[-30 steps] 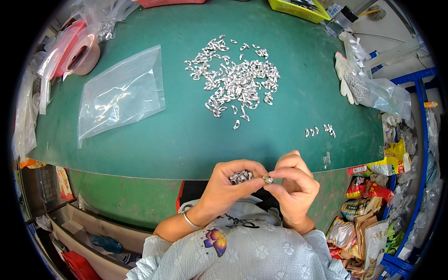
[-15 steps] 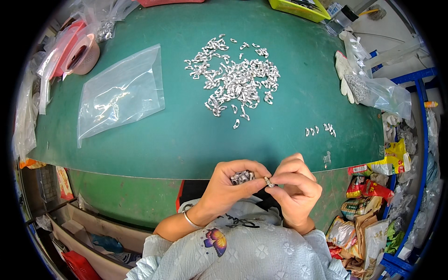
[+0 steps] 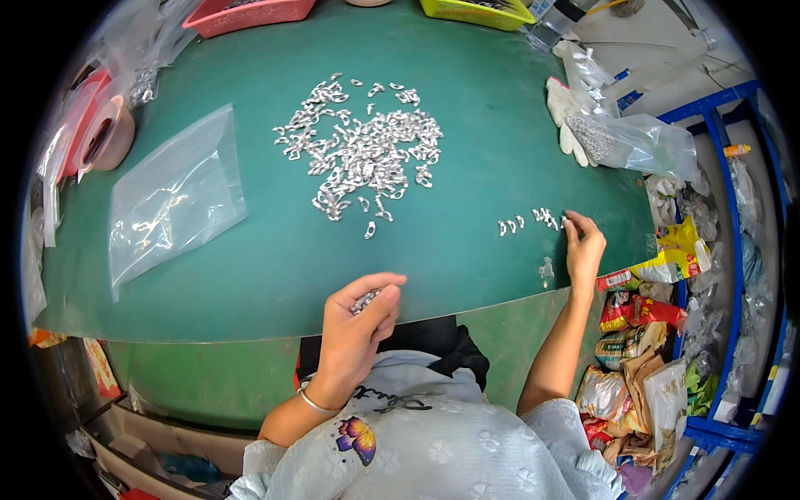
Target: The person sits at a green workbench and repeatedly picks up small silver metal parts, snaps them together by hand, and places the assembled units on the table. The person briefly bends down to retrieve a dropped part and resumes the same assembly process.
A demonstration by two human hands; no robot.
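A loose handful of small silver metal clasps [image 3: 365, 302] rests in my left hand [image 3: 357, 329], which is curled around them over the table's front edge. My right hand [image 3: 586, 250] reaches out to the right side of the table. Its thumb and forefinger pinch a silver clasp [image 3: 564, 222] at the right end of a short line of clasps [image 3: 546, 217]. A little further left in that line lie a few more, spaced apart. The large scattered heap of the same clasps [image 3: 379, 154] covers the table's middle.
On the green tabletop [image 3: 292, 275] a clear plastic bag [image 3: 179, 196] lies flat at left. Pink basket [image 3: 112, 133], red tray [image 3: 250, 15] and yellow-green tray [image 3: 479, 12] stand along the edges. White glove [image 3: 567, 121] and a filled bag [image 3: 625, 146] sit at right, beside a blue rack [image 3: 725, 150].
My right hand has left my left hand and moved out to the right, to the line of clasps. My left hand has closed further around its handful. The whole view has shifted.
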